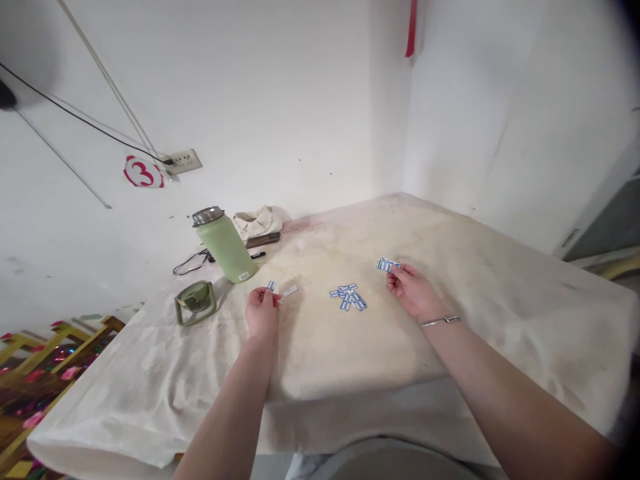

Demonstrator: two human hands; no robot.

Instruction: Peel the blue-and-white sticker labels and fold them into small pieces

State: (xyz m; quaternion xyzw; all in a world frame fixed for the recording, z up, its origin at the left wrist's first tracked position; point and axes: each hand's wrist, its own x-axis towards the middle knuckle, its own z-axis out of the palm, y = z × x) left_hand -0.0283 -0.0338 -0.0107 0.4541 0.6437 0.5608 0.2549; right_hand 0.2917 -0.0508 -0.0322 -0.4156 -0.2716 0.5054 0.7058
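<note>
Far left, low: yellow wooden slats (60, 353) with pink and red decorations, past the cloth-covered table (320, 363). Green lid (195, 297) with loop handle lies near the table's left side. Green bottle (225, 243), steel neck, lid off, stands upright behind it; cable (190, 261) at its left, black pen (258, 255) to its right, white bag (257, 221) farther back near the wall.

Left hand (261, 310): at the near side of the bottle, pinching a blue-and-white piece (271, 285) between thumb and fingers. Piece sticks out beyond the fingertips, pointing away from the wearer, tipped slightly right. Lower part hidden by the fingers; count unclear.

White strip (289, 291) just right of that hand, flat on the cloth. Long axis mostly crosswise, right end angled away. Plain pale face, faint marks too small to read.

Mid-table: loose pile (350, 297) of slim white strips with blue edging. Axes mixed: some nearly crosswise, others slanting toward the wearer, overlapping.

Right hand (410, 290): right of the pile, gripping a bunch (386, 265) of blue-edged white strips, overlapped. Bunch juts left from the fingertips, overall axis roughly crosswise. Silver bracelet (441, 321) on that wrist.
</note>
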